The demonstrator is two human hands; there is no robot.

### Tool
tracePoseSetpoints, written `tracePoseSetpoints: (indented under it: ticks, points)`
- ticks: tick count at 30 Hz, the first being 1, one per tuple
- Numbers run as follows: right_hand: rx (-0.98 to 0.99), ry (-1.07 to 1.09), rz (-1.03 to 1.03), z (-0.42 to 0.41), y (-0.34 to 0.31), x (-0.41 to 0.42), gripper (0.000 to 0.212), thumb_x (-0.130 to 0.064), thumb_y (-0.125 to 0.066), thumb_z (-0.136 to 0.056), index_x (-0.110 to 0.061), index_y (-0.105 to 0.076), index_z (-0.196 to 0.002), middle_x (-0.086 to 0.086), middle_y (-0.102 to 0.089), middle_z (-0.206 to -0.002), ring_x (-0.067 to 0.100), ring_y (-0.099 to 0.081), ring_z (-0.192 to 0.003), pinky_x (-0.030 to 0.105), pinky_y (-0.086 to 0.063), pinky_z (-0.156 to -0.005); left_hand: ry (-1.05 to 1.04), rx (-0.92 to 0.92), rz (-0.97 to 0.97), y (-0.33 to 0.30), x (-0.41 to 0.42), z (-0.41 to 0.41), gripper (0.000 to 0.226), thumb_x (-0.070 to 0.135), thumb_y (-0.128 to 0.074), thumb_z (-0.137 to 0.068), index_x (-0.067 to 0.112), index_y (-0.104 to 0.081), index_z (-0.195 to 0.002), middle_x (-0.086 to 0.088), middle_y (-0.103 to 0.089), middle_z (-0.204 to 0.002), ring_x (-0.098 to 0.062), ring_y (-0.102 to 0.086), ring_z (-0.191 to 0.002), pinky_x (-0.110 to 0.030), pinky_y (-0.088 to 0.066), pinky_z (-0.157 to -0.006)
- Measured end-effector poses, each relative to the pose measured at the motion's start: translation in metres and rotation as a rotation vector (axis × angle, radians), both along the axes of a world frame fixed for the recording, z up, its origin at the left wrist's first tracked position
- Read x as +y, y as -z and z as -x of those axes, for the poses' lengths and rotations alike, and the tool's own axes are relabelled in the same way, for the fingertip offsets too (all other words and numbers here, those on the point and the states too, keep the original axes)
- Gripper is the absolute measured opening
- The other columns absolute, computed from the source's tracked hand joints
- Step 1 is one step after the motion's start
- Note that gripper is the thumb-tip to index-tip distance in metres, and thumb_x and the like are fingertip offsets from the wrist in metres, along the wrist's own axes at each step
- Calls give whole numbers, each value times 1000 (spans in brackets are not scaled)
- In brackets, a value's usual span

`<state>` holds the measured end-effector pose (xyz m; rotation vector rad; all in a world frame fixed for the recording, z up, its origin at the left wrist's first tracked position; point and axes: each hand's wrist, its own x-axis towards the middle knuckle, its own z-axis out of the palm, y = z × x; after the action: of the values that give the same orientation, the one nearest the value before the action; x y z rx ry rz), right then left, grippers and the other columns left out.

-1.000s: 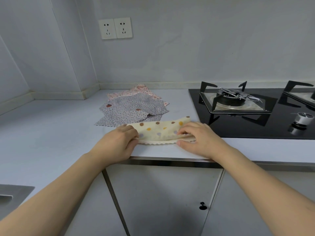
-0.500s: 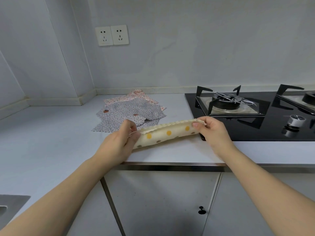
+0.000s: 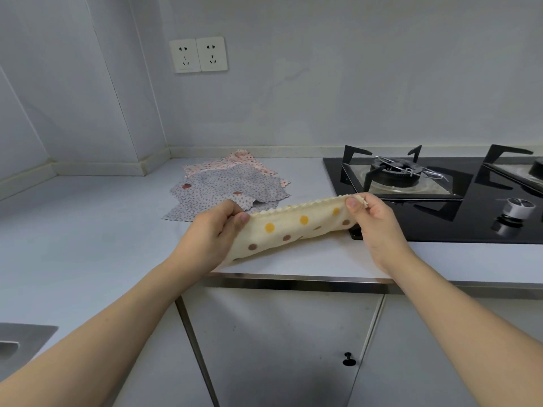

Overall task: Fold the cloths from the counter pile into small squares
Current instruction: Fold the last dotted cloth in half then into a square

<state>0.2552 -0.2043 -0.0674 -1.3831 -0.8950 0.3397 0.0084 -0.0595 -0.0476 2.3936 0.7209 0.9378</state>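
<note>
Grey tabletop (image 3: 88, 230) runs along the wall from a sink corner to the hob (image 3: 440, 201), and you stand at its front edge. Your left hand (image 3: 205, 239) and right hand (image 3: 373, 218) hold the dotted cloth (image 3: 293, 227) lifted off the tabletop, just in front of the pile (image 3: 229, 189) and beside the hob's near-left corner. Each grip is closed on one end of the cloth: thumb on the near face, fingers behind, pinching the scalloped top edge.

The cloth looks already doubled into a long strip. Its long axis runs from hand to hand, across you, with the end toward the hob held slightly higher. The strip sags a little between the hands.

By my reading, the coming fold turns on that axis: one end must travel along it to meet the other. Both hands sit equally near, one at each end, so either can carry. Keep the scalloped edges matched as the ends close, or the square will come out skewed. The pile behind is untouched, so most of the task remains.
</note>
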Motion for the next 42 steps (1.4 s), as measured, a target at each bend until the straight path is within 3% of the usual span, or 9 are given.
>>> tracePoseSetpoints:
  ticks: [7,11,14,17,21,24,30,36,42]
  points:
    - [-174,80,-38,11,-12,-6,17,-27,-44,-101,-24,-56,-91,-9,-57,-77,-5,-51,-65,11,-41,-61,26,-79,58,-19,-4,-4,35,31,-47,-101,14,-48,-70,9,-40,-56,-6,-35,-50,-24,-27,-49]
    - [-252,152,-41,18,-46,-3,17,-30,-45,-100,-19,-56,-93,-4,-57,-79,7,-51,-69,25,-43,-64,-11,-112,99,-29,0,-1,41,31,-47,-101,17,-39,-62,14,-37,-47,-5,-33,-46,-20,-28,-45]
    - [-419,177,203,11,-59,15,24,-32,-47,-99,-10,-55,-97,3,-59,-86,18,-52,-76,32,-40,-66,-69,-114,201,-22,11,-1,42,34,-45,-101,14,-40,-64,7,-38,-55,-9,-33,-49,-25,-28,-50]
    - [-582,134,598,8,-37,34,18,-34,-44,-100,-18,-50,-95,3,-59,-91,24,-56,-82,34,-40,-64,-145,9,211,-2,25,2,39,33,-46,-101,13,-45,-68,0,-44,-62,-18,-41,-60,-32,-30,-55]
    - [-870,286,766,21,-20,41,41,-35,-45,-97,-17,-41,-134,9,-44,-129,30,-44,-117,41,-38,-95,-130,166,233,14,30,6,15,36,-58,-94,20,-58,-94,2,-60,-81,-12,-56,-73,-24,-41,-60]
    - [-1139,355,665,43,-17,42,44,-38,-43,-95,-20,-43,-135,4,-42,-130,28,-40,-120,40,-30,-100,-47,131,311,15,27,6,20,31,-65,-89,25,-53,-104,-3,-59,-87,-10,-58,-65,-21,-47,-51]
    - [-915,62,863,66,15,45,49,-48,-28,-98,-28,-35,-141,-2,-31,-149,20,-23,-138,37,-13,-114,-85,295,163,19,30,5,8,33,-61,-90,28,-56,-93,4,-60,-94,-15,-60,-77,-26,-49,-62]
    - [-820,-121,1028,58,-1,51,50,-47,-15,-101,-35,-19,-150,-5,-11,-160,18,-2,-147,49,5,-117,-151,228,104,20,33,4,10,20,-50,-97,23,-59,-96,8,-60,-85,-7,-54,-74,-21,-40,-61]
    - [-914,-32,1195,29,-39,59,38,-33,-44,-89,-28,-50,-126,6,-40,-130,30,-30,-124,43,-26,-102,-179,290,14,27,31,1,22,18,-39,-101,19,-61,-107,3,-63,-96,-20,-56,-90,-30,-42,-72]
